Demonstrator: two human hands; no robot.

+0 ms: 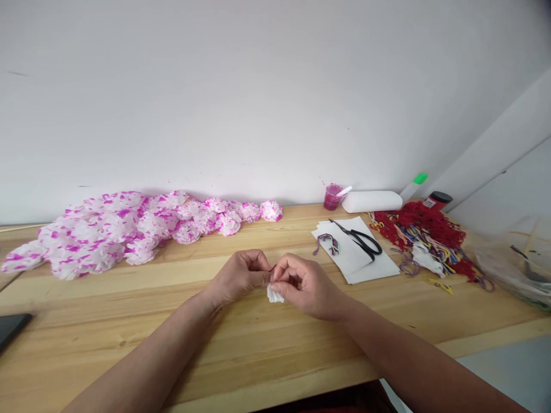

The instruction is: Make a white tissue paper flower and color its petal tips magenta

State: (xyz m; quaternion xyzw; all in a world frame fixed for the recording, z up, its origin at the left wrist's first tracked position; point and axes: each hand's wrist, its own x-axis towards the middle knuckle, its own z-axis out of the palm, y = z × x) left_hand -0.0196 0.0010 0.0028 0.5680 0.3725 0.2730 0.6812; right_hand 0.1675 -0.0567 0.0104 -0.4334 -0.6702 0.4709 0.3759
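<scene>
My left hand and my right hand meet over the middle of the wooden table. Both are closed in a pinch around a small folded piece of white tissue paper, which sticks out below the fingers. A thin dark tie seems to sit between the fingertips, but it is too small to tell. To the right lie black scissors on a stack of white paper sheets, beside a small bundle of coloured ties.
A heap of white-and-pink tissue flowers runs along the back left. At the back right are a pink cup, a white case, a pile of red and coloured ties and a clear bag. A dark phone lies at the left edge.
</scene>
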